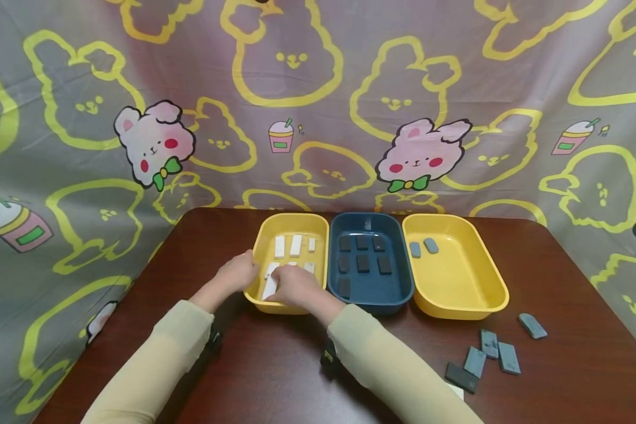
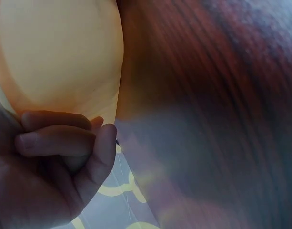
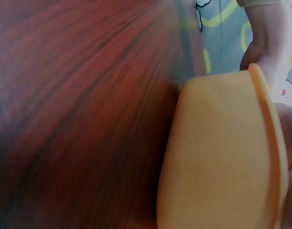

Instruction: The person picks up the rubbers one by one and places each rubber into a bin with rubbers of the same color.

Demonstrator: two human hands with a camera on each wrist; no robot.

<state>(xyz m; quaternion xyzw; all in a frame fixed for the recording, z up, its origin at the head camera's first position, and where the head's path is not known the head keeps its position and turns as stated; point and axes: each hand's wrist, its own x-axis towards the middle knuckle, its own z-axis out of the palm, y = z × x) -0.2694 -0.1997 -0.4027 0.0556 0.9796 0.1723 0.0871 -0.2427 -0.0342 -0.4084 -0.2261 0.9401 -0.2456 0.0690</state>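
My left hand grips the left rim of the left yellow bin. In the left wrist view its fingers are curled against the bin's outer wall. Reaching over the front rim, my right hand pinches a white rectangular block low inside the same bin. Other white blocks lie in rows there, some partly hidden behind the right hand. The right wrist view shows mostly the bin's outer wall, with the right hand only at the edge.
Alongside stands a dark blue bin with several black blocks. The right yellow bin holds two grey-blue blocks. Several grey blocks, a black block and a white piece lie on the table at right.
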